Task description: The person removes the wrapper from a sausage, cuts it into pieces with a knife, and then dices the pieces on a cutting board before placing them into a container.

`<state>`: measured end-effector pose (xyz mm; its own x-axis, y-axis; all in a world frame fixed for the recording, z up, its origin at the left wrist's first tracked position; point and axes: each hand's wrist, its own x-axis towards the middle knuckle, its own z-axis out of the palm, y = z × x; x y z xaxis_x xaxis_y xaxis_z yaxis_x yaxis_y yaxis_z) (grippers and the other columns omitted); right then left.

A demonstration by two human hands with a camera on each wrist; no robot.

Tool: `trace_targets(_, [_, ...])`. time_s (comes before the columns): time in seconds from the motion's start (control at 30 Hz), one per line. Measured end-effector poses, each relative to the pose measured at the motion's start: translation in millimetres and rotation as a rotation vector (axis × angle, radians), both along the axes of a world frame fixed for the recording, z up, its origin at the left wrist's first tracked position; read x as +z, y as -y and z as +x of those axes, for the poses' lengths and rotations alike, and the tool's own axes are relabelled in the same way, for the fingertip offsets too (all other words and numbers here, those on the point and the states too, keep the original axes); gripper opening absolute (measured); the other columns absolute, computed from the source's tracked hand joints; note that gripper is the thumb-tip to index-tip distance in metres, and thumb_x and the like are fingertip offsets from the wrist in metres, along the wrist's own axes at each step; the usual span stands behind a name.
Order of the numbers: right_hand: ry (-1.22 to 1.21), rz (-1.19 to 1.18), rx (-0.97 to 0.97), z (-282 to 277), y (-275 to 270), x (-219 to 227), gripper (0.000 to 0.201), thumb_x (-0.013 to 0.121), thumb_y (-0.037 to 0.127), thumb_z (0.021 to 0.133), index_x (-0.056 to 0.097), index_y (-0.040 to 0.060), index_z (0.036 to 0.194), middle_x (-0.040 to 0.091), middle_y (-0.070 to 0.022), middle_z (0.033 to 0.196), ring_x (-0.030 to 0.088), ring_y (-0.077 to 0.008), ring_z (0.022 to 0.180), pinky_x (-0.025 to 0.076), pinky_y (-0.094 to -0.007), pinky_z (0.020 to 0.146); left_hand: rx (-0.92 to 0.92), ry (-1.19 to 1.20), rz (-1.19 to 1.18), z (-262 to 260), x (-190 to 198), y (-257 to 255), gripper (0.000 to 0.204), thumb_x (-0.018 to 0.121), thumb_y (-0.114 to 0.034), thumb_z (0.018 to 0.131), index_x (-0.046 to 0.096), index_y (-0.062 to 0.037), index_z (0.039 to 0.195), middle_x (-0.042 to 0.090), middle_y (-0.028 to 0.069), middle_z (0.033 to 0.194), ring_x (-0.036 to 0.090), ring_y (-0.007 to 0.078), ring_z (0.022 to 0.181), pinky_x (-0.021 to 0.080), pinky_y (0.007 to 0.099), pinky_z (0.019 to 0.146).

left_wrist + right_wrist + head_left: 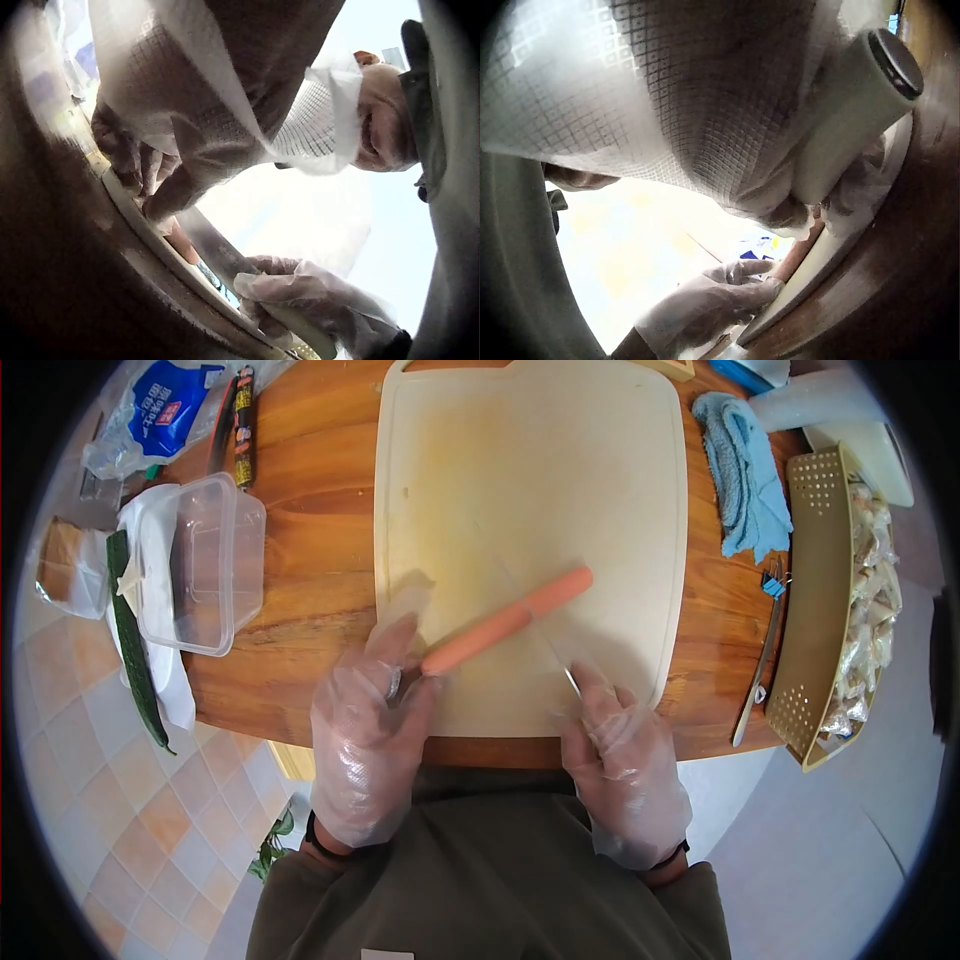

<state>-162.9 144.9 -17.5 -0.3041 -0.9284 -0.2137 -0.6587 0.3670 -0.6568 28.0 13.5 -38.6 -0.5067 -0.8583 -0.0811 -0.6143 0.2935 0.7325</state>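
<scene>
The gloved left hand (365, 745) reaches forward over the near left edge of the cutting board (540, 480), thumb and fingers pinching the near end of the sausage (475, 637), which lies slantwise on the board. The right hand (630, 775), angled inward, grips the handle of the knife (219, 249), its blade meeting the sausage around mid-length.

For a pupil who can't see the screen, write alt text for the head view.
A plastic-gloved right hand holds a knife across a sausage on a pale cutting board, while the left hand holds the sausage's left end. A clear container and cucumber lie to the left; a blue cloth and basket of wrapped items, to the right.
</scene>
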Motion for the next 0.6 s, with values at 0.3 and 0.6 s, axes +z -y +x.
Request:
trace_targets(0.3, [-0.124, -0.023, 0.070, -4, 3, 2, 0.046, 0.071, -0.001, 0.087, 0.062, -0.0001, 0.132, 0.058, -0.0120, 0.076, 0.063, -0.0316, 0.065, 0.052, -0.0427, 0.057, 0.083, -0.110, 0.071, 2, -8, -3, 0.057, 0.080, 0.010, 0.081, 0.067, -0.0044, 0.135, 0.069, 0.0129, 0.101, 0.071, 0.0273, 0.091, 0.059, 0.0357, 0.074])
trace_targets(0.6, [-0.236, -0.025, 0.102, -2, 2, -3, 0.042, 0.071, 0.001, 0.087, 0.062, -0.0029, 0.128, 0.058, -0.0094, 0.075, 0.062, -0.0266, 0.064, 0.051, -0.0385, 0.054, 0.128, -0.221, 0.136, 1, -13, -6, 0.057, 0.082, 0.009, 0.082, 0.068, -0.0054, 0.135, 0.070, 0.0116, 0.103, 0.070, 0.0237, 0.091, 0.059, 0.0347, 0.078])
